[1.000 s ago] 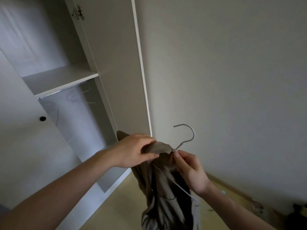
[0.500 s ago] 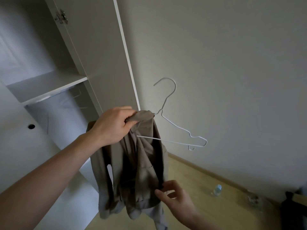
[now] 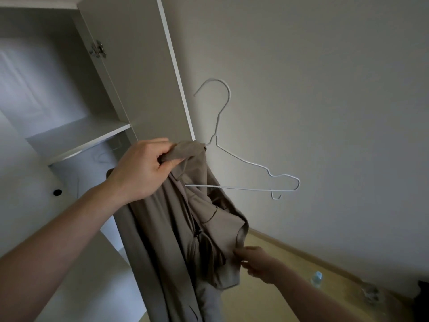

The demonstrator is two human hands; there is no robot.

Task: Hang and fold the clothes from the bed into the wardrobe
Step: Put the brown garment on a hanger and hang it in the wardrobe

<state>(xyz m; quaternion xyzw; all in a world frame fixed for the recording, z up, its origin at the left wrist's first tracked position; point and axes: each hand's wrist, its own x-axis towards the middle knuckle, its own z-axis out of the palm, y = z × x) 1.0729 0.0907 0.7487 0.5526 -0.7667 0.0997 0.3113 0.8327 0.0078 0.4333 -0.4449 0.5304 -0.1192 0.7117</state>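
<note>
We face an open white wardrobe (image 3: 69, 112). Its door (image 3: 139, 66) stands swung out against a plain pale wall (image 3: 325, 89), with one shelf (image 3: 76, 138) inside and a wooden floor (image 3: 267, 298) below. A small bottle (image 3: 316, 278) stands on the floor near the wall.

Our left hand (image 3: 144, 168) is clenched around the top of a beige garment (image 3: 176, 228), in front of the door's lower edge. The garment hangs partly on a white wire hanger (image 3: 243, 163), whose free arm projects toward the wall. Our right hand (image 3: 255, 261) pinches the garment's lower fold, below the hanger.
</note>
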